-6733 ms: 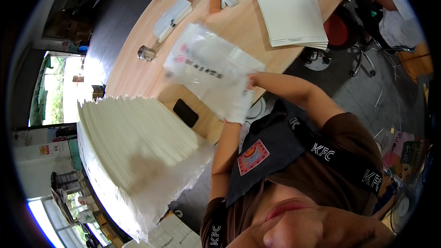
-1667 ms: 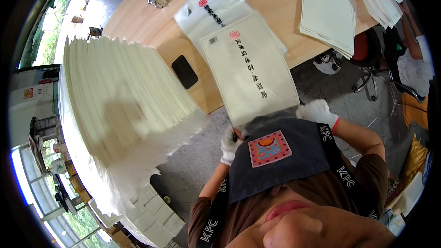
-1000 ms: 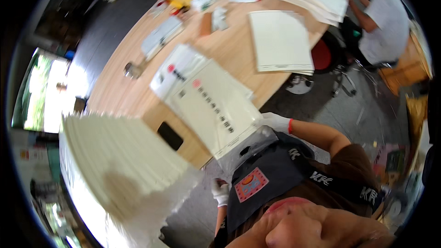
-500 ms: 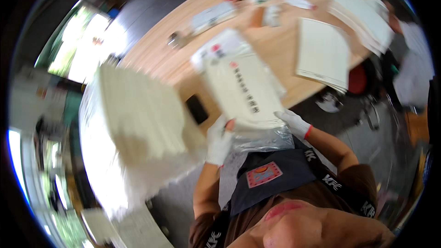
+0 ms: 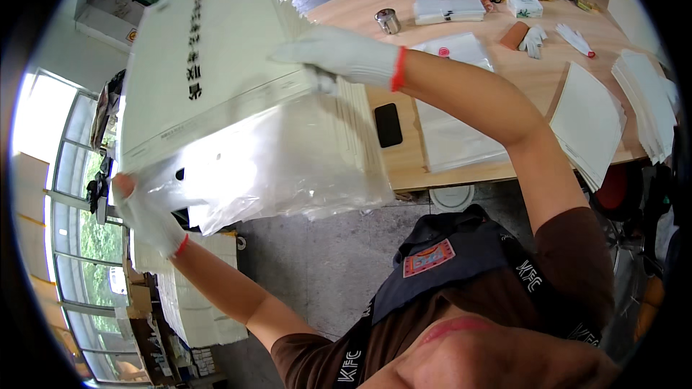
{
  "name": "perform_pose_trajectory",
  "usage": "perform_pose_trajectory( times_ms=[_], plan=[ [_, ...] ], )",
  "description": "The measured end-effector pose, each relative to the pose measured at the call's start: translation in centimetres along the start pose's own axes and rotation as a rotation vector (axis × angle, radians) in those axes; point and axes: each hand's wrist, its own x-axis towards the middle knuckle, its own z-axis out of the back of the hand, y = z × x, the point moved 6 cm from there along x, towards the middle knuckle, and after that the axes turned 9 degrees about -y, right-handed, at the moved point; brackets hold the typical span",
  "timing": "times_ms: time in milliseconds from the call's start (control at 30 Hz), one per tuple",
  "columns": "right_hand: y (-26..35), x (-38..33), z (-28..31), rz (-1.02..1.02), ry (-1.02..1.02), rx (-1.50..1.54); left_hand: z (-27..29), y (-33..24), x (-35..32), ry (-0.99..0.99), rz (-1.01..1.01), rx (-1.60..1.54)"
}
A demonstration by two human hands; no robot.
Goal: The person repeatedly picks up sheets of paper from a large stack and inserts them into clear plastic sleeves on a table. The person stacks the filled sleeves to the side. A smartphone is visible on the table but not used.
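Above the wooden table's [image 5: 461,166] near edge, the flat white packet in its clear plastic bag [image 5: 238,122], low by the apron half a second ago, is now raised leftward, the gloved right hand [image 5: 339,54] gripping its top edge and the gloved left hand [image 5: 148,220] pinching its lower corner.

- the big white packet in its clear bag [image 5: 238,101], held up by the left hand [image 5: 148,220] and right hand [image 5: 339,54], blocks the view and the way to the table's left part.
- bare wood [image 5: 526,79] lies between the clear bags [image 5: 454,115] and the paper stack [image 5: 587,119].
- a black phone [image 5: 388,124] lies near the table edge.
- the far side is crowded with a tin [image 5: 388,20], gloves [image 5: 535,39] and small packs [image 5: 448,7].
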Motion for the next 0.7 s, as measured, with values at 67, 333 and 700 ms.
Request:
perform_pose_trajectory(
  times_ms=[67, 333, 700],
  plan=[
    [0.4, 1.4, -2.4, 0.066, 0.168, 0.075, -0.4, 5.7, 0.8, 0.146, 0.049, 0.103],
    [3.1, 2.2, 0.1, 0.82, -0.608, -0.471, -4.3, 13.4, -4.5, 0.427, 0.524, -0.537],
    [3.1, -3.5, -8.7, 1.036, -0.19, -0.458, -2.1, 16.8, -12.1, 0.167, 0.096, -0.563]
  ],
)
